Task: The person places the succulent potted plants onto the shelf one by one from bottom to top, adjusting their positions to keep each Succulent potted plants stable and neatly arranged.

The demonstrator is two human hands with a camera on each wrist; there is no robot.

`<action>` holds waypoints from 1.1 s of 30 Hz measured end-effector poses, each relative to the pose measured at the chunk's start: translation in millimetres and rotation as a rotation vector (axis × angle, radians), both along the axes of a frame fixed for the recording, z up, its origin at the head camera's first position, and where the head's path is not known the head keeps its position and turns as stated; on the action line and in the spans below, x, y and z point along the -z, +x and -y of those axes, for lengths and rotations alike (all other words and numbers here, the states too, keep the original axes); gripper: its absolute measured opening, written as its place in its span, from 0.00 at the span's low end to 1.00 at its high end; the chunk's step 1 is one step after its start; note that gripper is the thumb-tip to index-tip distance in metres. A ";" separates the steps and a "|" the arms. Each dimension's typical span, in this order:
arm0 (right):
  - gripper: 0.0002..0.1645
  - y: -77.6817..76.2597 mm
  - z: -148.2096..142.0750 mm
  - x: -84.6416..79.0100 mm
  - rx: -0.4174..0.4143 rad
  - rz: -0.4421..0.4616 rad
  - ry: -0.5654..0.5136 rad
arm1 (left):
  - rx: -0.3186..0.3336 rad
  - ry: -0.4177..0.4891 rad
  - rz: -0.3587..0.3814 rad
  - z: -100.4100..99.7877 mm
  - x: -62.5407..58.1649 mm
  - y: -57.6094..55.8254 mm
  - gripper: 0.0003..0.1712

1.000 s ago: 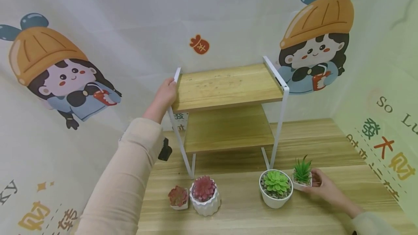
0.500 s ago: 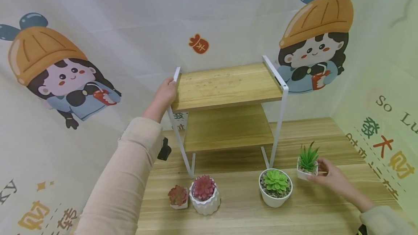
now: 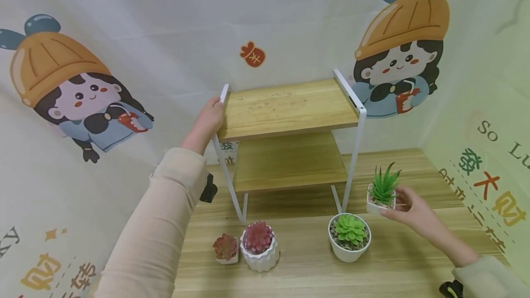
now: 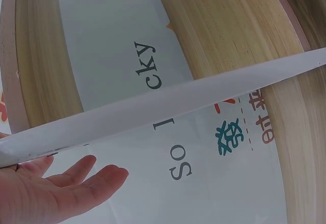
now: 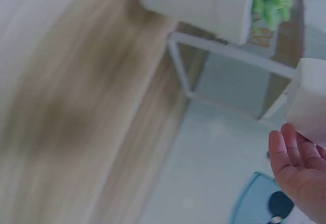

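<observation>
A small spiky green succulent in a white square pot (image 3: 381,199) is held off the tabletop by my right hand (image 3: 414,213), fingers and thumb pinching the pot's right side. That white pot (image 5: 310,99) fills the right edge of the right wrist view. My left hand (image 3: 210,117) grips the upper left side of a two-tier wooden shelf rack (image 3: 290,107) with a white metal frame. In the left wrist view, the left hand's fingers (image 4: 97,188) lie beside the white frame bar (image 4: 153,99); the thumb is hidden there.
Before the rack's right leg stands a round white pot with a light green succulent (image 3: 349,238). Near its left leg are a ribbed white pot with a dark red succulent (image 3: 261,256) and a small reddish succulent pot (image 3: 226,249). A printed cloth (image 3: 290,22) hangs behind.
My right hand has raised the spiky succulent from beside the light green one, first shifting right, then back a little left. The left hand stays on the rack.
</observation>
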State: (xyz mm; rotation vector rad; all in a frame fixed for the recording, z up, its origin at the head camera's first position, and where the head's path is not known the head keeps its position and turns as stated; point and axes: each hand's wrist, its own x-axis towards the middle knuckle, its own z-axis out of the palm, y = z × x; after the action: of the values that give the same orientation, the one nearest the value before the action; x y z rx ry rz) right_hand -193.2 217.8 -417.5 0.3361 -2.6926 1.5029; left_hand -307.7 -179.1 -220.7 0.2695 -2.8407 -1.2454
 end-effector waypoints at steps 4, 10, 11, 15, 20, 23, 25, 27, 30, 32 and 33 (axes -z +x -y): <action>0.39 -0.7 10.2 -11.2 -0.036 0.016 -0.027 | -0.002 0.013 -0.001 0.1 0.7 -0.7 0.27; 0.37 -7.0 31.6 -20.2 -0.099 0.016 -0.091 | 0.000 0.015 -0.010 0.4 1.2 -1.6 0.26; 0.37 -8.1 35.8 -21.7 -0.108 0.025 -0.099 | 0.001 0.015 -0.010 0.6 1.3 -1.3 0.26; 0.39 -12.8 54.2 -26.9 -0.147 0.065 -0.144 | 0.003 0.009 -0.007 1.0 1.3 -0.5 0.27; 0.41 -21.3 78.7 -32.3 -0.183 0.060 -0.177 | 0.006 0.009 -0.009 1.0 0.9 -0.6 0.27; 0.41 -27.5 93.5 -35.6 -0.204 0.036 -0.174 | 0.003 0.011 -0.012 1.0 0.6 -0.8 0.27; 0.41 -31.1 102.4 -37.7 -0.220 0.022 -0.178 | 0.002 0.008 -0.013 0.8 0.5 -0.6 0.26; 0.41 -35.1 110.9 -38.9 -0.240 0.033 -0.207 | 0.001 0.003 -0.013 0.7 0.5 -0.5 0.26; 0.42 -40.7 122.8 -39.5 -0.255 0.054 -0.232 | 0.002 -0.005 -0.010 0.6 0.6 -0.3 0.26; 0.43 -44.7 131.2 -39.2 -0.252 0.065 -0.231 | 0.002 -0.004 -0.011 0.7 0.5 -0.2 0.26; 0.43 -47.0 135.4 -38.7 -0.249 0.069 -0.230 | 0.000 -0.003 -0.010 0.8 0.5 -0.2 0.26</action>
State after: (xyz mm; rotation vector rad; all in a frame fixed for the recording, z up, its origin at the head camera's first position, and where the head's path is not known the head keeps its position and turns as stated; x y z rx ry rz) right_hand -240.3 82.4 -378.8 0.6373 -2.5674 1.9008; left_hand -307.9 -179.8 -221.2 0.2619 -2.8342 -1.2392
